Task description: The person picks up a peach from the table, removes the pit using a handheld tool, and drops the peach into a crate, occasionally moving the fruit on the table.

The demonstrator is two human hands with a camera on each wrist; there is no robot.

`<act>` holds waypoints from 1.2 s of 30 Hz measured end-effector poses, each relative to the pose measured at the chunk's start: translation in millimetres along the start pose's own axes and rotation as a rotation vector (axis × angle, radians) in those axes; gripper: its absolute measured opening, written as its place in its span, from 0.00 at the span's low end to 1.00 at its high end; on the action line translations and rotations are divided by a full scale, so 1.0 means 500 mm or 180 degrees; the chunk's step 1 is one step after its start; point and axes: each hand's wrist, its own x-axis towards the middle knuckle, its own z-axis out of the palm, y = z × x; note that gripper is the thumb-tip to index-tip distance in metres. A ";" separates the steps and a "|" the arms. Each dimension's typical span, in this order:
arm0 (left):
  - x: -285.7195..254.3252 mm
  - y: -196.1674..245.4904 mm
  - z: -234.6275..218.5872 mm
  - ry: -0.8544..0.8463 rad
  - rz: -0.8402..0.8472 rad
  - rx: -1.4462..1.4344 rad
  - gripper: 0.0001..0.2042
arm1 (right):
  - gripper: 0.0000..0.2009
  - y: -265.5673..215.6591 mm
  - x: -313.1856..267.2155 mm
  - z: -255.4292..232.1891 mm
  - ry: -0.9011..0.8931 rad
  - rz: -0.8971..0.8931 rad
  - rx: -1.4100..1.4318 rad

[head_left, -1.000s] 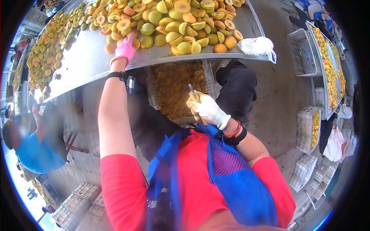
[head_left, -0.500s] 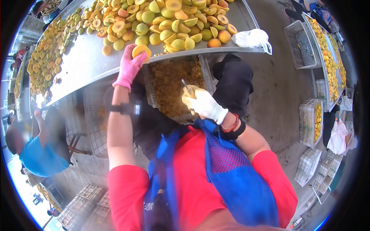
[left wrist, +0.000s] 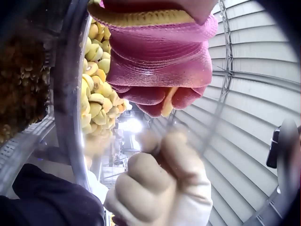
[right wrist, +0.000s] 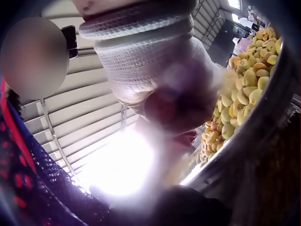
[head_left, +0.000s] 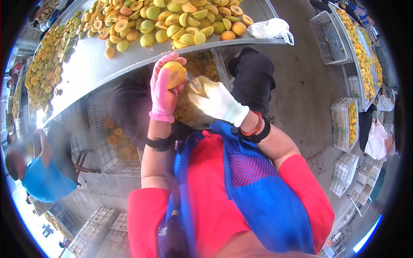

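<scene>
In the head view my left hand (head_left: 163,94), in a pink glove, holds a yellow peach half (head_left: 174,71) between thumb and fingers, just past the front edge of the metal table (head_left: 94,79). My right hand (head_left: 219,101), in a white glove, grips a wooden-handled pitting tool (head_left: 195,85) whose narrow metal tip is right at the peach half's side. The left wrist view has the curled pink fingers (left wrist: 146,96) above the white-gloved fist (left wrist: 150,188). Glare and the glove (right wrist: 146,70) hide the tool in the right wrist view.
A heap of peach halves (head_left: 172,21) covers the table's far side, with a white plastic bag (head_left: 271,30) at its right corner. Below the edge stands a crate (head_left: 223,69) of peach scraps; another crate (head_left: 103,150) is left of my legs. A person in blue (head_left: 47,178) sits at left.
My left hand has come back from the heap with a peach half, toward my body and to the right. The right hand has lifted the tool forward and left to meet it.
</scene>
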 end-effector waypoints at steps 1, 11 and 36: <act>-0.003 -0.004 0.000 -0.0004 0.0007 -0.0013 0.23 | 0.09 -0.001 -0.001 0.001 0.0039 -0.0036 0.0045; -0.026 -0.026 0.062 -0.0046 0.0853 0.0029 0.21 | 0.12 0.016 -0.001 0.030 0.0432 -0.0394 -0.0155; -0.024 -0.055 0.069 -0.0015 0.1021 0.0575 0.18 | 0.10 -0.021 -0.012 -0.003 -0.0607 0.0861 0.1084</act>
